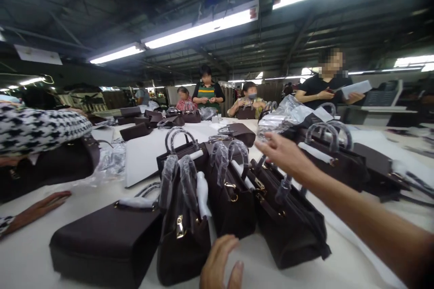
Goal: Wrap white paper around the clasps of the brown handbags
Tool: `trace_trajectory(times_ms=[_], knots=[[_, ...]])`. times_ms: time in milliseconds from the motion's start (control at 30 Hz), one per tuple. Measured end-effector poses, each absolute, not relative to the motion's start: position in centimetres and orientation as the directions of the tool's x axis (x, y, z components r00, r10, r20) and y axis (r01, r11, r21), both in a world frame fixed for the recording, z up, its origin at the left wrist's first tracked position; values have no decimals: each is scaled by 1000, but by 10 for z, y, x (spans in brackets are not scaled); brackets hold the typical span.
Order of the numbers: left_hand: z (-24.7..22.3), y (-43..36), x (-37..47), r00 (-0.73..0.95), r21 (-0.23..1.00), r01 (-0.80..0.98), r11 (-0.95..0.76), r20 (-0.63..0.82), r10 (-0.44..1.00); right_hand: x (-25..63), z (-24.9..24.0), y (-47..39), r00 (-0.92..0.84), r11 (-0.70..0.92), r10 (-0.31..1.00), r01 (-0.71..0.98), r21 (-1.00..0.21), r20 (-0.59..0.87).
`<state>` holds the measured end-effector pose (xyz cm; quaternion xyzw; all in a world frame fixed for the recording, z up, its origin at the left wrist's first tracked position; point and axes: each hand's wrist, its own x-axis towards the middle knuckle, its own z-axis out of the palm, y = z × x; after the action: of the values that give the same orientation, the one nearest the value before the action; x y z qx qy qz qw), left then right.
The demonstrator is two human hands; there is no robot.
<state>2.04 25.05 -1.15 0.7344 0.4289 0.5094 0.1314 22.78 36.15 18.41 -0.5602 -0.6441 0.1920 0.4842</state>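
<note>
Several dark brown handbags with plastic-wrapped handles stand close together on the white table. My left hand (222, 263) is at the bottom centre, fingers apart and holding nothing, beside a handbag with a gold zip pull (185, 246) and in front of the middle handbag (233, 210). Reaching in from the right, my right hand (280, 150) is above the handles of the right handbag (291, 221); its fingers are stretched out, slightly blurred, with nothing held. Another handbag (105, 239) lies on its side at the left.
At the left, a person in a houndstooth sleeve (44, 128) leans over a dark bag, one hand (44, 207) on the table (23, 262). More bags, plastic wrap (113, 160) and white sheets (142, 153) lie behind. Several people are at the far side.
</note>
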Motion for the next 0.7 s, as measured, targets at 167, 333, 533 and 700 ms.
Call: trace_trajectory(times_ms=[167,333,533,700], knots=[[12,260,32,-154,881,373,-292,369,916,151,154,383,0,184,982,263,-947,190],[51,251,36,-346,956,149,-253,290,892,125,212,316,-99,277,959,134,-952,265],[83,177,-15,-329,948,-126,-291,236,914,136,280,182,-332,378,894,194,-905,302],[64,127,-73,55,988,-133,-73,81,995,138,218,111,-372,491,851,310,-814,371]])
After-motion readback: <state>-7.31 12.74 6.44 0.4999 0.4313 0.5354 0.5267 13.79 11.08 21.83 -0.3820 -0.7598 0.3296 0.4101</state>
